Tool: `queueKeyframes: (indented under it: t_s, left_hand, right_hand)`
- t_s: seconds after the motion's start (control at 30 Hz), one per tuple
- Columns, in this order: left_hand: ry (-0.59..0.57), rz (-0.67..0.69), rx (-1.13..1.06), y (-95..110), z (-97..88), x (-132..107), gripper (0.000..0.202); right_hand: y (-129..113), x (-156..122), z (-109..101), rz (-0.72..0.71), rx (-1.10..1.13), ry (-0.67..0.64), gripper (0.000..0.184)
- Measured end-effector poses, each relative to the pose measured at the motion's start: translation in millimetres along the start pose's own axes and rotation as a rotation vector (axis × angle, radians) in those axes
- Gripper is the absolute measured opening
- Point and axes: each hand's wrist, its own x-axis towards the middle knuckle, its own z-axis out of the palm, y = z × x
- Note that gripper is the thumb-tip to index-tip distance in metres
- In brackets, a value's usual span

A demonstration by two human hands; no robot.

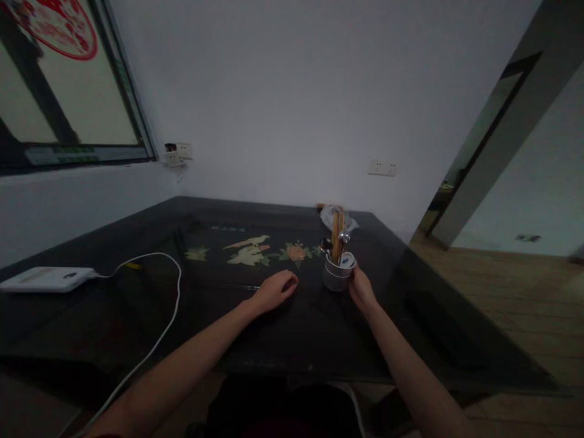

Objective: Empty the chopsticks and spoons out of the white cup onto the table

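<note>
My right hand (pixel 362 288) grips the right side of a pale utensil holder (pixel 336 281) standing on the dark table (pixel 292 340); some of its fingertips are hidden behind the holder. Wooden chopsticks (pixel 336 234) rise upright out of it. Beside them are a shiny metal ladle or spoon (pixel 344 236), a dark-looking spoon (pixel 325 244) and a white piece with a blue mark (pixel 347 260). To the left of the holder, apart from it, my left hand (pixel 275 291) rests on the tabletop. Its fingers are loosely curved, with a gap to the thumb and nothing visible in them.
Behind the holder lies a clear plastic bag (pixel 331 216) near the wall. A white device (pixel 48 278) sits at the left, its white cable (pixel 179 274) looping across the table and over the front edge. A flat dark object (pixel 442 328) lies at the right.
</note>
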Motion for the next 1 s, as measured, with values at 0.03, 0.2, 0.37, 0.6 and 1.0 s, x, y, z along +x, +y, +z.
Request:
queueKeyframes:
  t_s: [0.03, 0.2, 0.37, 0.6, 1.0]
  left_hand:
    - [0.006, 0.003, -0.008, -1, 0.8, 0, 0.015]
    - [0.041, 0.014, -0.06, -3, 4.1, 1, 0.018]
    - [0.084, 0.011, -0.124, -2, 4.8, 2, 0.023]
    - [0.145, -0.045, -0.255, -3, 8.3, 4, 0.04]
    - [0.131, -0.056, -0.438, -11, 21.0, 7, 0.072]
  right_hand:
    - [1, -2, 1, 0.004, 0.003, -0.024, 0.031]
    - [5, -10, 10, 0.001, 0.044, -0.149, 0.026]
    - [7, -18, 20, 0.036, 0.026, -0.265, 0.027]
    - [8, -29, 30, 0.04, 0.024, -0.349, 0.033]
    - [12, -46, 45, 0.095, -0.002, -0.499, 0.032]
